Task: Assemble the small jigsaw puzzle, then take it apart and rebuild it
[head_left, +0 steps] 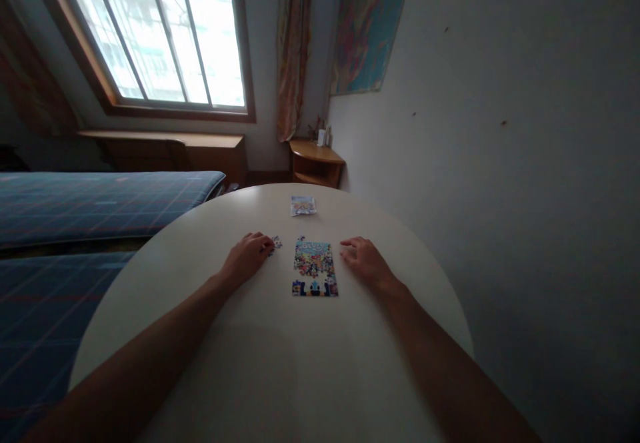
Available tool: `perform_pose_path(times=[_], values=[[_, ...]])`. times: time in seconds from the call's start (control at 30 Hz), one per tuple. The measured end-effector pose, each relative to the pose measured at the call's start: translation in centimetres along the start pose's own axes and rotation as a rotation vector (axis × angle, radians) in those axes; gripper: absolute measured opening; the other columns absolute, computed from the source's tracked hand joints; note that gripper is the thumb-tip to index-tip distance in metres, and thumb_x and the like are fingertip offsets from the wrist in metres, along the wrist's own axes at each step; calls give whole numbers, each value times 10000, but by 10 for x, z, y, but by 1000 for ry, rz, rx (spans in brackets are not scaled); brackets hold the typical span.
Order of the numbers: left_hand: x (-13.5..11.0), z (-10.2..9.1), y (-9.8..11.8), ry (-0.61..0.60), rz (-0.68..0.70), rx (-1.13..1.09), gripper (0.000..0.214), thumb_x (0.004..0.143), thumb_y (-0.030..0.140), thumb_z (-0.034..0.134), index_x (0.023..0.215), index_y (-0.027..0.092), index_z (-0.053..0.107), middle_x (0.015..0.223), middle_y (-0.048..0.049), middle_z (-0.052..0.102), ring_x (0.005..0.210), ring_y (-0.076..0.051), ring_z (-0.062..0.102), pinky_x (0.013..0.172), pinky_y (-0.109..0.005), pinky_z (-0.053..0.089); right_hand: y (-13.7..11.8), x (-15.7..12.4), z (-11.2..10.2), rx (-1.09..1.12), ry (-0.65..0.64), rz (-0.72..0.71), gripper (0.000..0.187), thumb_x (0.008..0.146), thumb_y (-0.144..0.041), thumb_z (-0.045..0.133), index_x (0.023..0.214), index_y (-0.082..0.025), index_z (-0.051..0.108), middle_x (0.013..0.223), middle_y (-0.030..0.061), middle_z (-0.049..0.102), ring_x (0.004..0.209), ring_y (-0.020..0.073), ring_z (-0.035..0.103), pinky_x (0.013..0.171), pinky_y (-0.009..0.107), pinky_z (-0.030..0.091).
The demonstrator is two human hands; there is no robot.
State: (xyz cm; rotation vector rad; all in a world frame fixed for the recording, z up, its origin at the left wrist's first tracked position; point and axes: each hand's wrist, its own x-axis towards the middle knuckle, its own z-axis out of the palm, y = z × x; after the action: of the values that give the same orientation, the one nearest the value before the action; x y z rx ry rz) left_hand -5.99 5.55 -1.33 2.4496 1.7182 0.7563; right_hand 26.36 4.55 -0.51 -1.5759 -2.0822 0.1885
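A partly assembled jigsaw puzzle (315, 256) lies flat on the white round table (250, 363), with a pale gap across its lower part. My left hand (249, 254) is left of it, fingers curled down and pinched at a puzzle piece among a small cluster of loose puzzle pieces (277, 243); the fingers partly hide these. To the right of the puzzle, my right hand (367, 260) rests on the table with its fingers apart and nothing in them. One loose piece (301, 238) sits at the puzzle's top left edge.
A small printed picture packet (303, 205) lies farther back on the table. Left of the table is a bed with a blue plaid cover (100, 206). A wooden corner cabinet (316, 153) stands behind, and a white wall (500, 196) runs along the right.
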Motion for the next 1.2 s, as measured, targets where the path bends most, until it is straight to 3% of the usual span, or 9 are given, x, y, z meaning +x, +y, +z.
perform_pose_path(times=[0.37,0.47,0.6,0.77,1.03,1.2], values=[[-2,-3,9,24,-43,35,212,935,272,451,929,208,654,994,-93,692,967,-251,612,826,-363,488,-24,-5,-2,14,-33,-68,244,865,-222,614,1088,-169,699,1137,109,674,1085,240,580,1004,389,419],[-6,-6,23,53,-41,9,199,946,296,453,972,211,630,945,-75,692,898,-234,629,789,-351,493,-41,-10,-4,97,-16,-145,234,869,-219,623,1084,-167,698,1129,109,682,1081,236,579,997,397,423],[-14,-8,51,132,65,-106,160,938,286,471,910,208,608,866,-51,675,833,-207,626,766,-334,496,-70,-19,-4,237,-36,-255,216,886,-286,633,1073,-205,703,1062,84,713,1056,218,602,957,378,445],[-25,-10,79,210,171,-164,107,944,242,481,902,204,571,868,-47,652,865,-201,607,759,-327,493,-95,-27,1,437,-53,-257,230,873,-393,644,998,-214,716,986,67,743,965,208,669,897,360,490],[-28,-13,85,284,289,-236,106,957,228,501,889,194,576,829,-32,642,809,-181,591,735,-314,485,-95,-24,1,656,-81,-114,235,846,-392,661,946,-184,704,878,50,759,781,185,722,721,304,553],[-30,-12,86,274,283,-281,103,958,238,508,927,201,599,853,-26,659,802,-170,606,752,-307,494,-95,-25,1,592,-21,-144,148,848,-319,658,924,-199,700,844,25,756,771,176,714,724,290,537]])
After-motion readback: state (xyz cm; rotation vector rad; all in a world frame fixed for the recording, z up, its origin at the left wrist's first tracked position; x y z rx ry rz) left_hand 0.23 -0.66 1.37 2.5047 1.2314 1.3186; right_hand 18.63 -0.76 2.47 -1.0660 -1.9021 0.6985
